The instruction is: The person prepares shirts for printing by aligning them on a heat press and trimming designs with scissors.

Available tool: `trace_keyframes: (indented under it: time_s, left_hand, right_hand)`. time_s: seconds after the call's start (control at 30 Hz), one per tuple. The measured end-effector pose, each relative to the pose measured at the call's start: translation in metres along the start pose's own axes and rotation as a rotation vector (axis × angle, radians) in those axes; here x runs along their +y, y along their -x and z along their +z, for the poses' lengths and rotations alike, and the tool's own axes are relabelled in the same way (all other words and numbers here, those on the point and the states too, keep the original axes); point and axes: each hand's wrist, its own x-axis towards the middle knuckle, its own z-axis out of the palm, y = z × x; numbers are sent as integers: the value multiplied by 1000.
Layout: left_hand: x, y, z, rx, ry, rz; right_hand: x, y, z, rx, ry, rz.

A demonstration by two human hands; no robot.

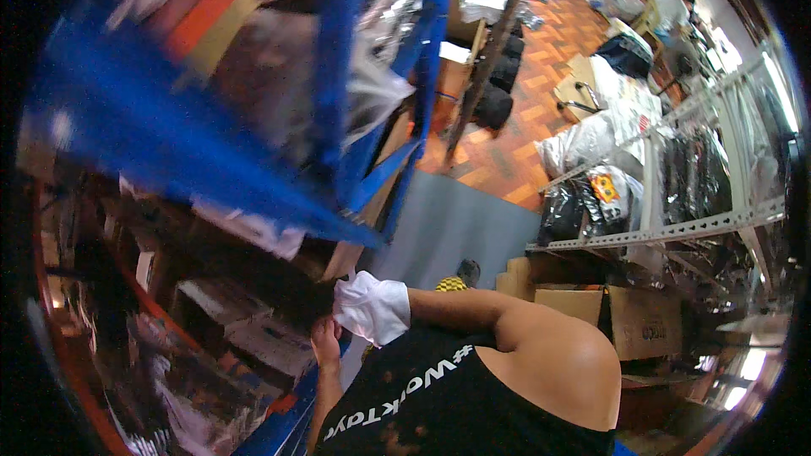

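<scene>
Bundle of crumpled white cloth sat at the end of the right arm and hid the right hand, grip impossible to tell; left hand was nearer, just below it and apparently touching, its fingers too blurred to read, beside the blue steel rack.

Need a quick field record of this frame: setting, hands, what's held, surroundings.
setting: storeroom aisle, grey floor strip, brick-pattern floor beyond
right hand: white glove, at the lower shelf edge; grip unclear
left hand: bare, just under the gloved one; nothing seen held
left side: blue rack, blurred, packed with boxes
right side: white rack with bagged goods, cardboard box below
</scene>
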Motion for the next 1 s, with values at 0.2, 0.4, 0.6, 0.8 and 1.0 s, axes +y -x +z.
trace_keyframes:
  time_s: [0.2, 0.4, 0.6, 0.8, 1.0]
  left_hand:
    - [162, -101, 163, -473, 120, 118]
    - [275, -85, 291, -509, -80, 570]
    - [311, -119, 424, -665, -62, 667]
    - [406, -154, 574, -1022, -17, 768]
    - [516, -185, 753, -1273, -50, 952]
  right_hand:
    - [117, 60, 45, 322, -917, 446]
    - [216, 209, 7, 343, -218, 433]
    - [326, 313, 19, 875, -1291, 737]
    - [402, 404, -69, 1007, -1552, 1557]
    - [514, 434, -240, 1304, -618, 1659]
